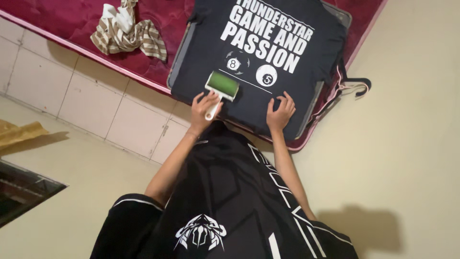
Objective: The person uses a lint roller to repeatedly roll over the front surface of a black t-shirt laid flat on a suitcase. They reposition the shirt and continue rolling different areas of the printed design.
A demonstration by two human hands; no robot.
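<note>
1. Gripping the white handle of the green-drum lint roller [221, 87] in the closed left hand [204, 108], drum lying just beyond the knuckles on the folded black printed cotton T-shirt [254, 67].
2. Pinning the shirt's near edge under the spread, empty right hand [280, 112].
3. Rolling probably best in straight, overlapping passes away from the pinning fingers, avoiding wrinkles.

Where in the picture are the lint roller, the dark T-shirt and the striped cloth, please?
lint roller [223, 84], head view, on its green roll.
dark T-shirt [201, 57], head view, on plain fabric left of the print.
striped cloth [125, 34], head view, on its crumpled middle.
</note>
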